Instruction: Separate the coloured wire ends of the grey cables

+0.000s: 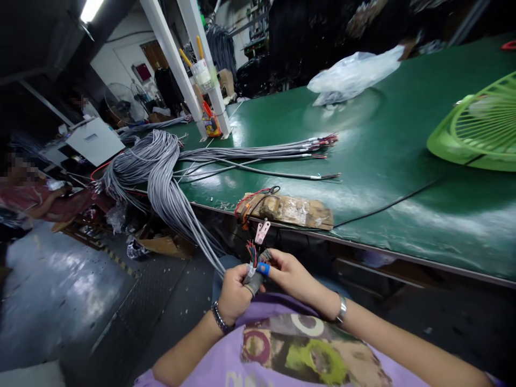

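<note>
My left hand is closed around the end of a grey cable in front of my lap. Thin coloured wires fan upward out of that stripped end. Close against it is my right hand, thumb and fingers drawn together; what lies between them is hidden. A blue wrap covers the right thumb, and greyish tape is on some fingertips. From the left hand, grey cables run up to a big looped bundle hanging over the table's edge.
On the green table lie more stripped cable ends, a wooden block with a pink clip, a plastic bag and a green fan. A white post stands behind. Another person sits at far left.
</note>
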Motion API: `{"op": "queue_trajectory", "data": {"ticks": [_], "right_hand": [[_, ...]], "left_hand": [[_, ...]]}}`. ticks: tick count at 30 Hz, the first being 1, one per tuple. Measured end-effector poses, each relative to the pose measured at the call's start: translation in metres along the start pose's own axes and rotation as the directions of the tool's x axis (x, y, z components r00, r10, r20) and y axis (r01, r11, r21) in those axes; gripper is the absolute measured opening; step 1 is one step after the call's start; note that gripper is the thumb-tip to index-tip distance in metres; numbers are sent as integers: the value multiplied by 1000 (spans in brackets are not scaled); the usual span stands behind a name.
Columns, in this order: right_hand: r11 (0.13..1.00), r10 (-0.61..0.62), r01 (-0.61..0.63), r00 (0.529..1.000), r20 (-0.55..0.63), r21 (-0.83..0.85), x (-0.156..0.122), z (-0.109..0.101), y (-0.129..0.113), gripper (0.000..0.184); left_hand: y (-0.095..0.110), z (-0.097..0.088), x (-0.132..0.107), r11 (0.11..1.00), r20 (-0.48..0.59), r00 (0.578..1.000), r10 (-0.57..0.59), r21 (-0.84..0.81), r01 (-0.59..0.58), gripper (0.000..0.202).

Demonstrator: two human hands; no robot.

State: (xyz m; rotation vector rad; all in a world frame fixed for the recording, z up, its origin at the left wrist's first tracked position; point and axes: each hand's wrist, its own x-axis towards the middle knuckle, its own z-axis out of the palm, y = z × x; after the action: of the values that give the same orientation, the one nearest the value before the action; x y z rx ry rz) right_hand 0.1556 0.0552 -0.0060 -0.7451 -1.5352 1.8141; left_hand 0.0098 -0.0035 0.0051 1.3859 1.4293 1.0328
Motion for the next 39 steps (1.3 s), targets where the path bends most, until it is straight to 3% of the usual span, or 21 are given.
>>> {"op": "queue_trajectory", "data": {"ticks": [9,15,20,24,31,39], "right_hand": [[991,65,-58,996,-62,117,-5,-1,-3,39],[991,43,-41,999,-18,128,-2,4,-3,36],[993,16,-11,999,-43,117,-2,5,-7,37],[996,-41,46,997,-71,70,-4,4,-5,35],[990,-113,113,994,3,-81,-11,5,-6,30],[998,53,-54,998,-34,-12,-3,-6,-12,43]], "left_hand": [[0,3,1,981,-78,996,-44,-191,28,35],[3,-3,3,989,147,985,-92,-99,108,30],[-9,0,2,973,-91,993,-74,-224,52,28],[-14,5,3,946,-183,978,-97,-322,33,27],[-11,5,4,916,-237,964,-123,-400,19,23],[-5,4,1,936,-173,979,-106,-349,40,25]]}}
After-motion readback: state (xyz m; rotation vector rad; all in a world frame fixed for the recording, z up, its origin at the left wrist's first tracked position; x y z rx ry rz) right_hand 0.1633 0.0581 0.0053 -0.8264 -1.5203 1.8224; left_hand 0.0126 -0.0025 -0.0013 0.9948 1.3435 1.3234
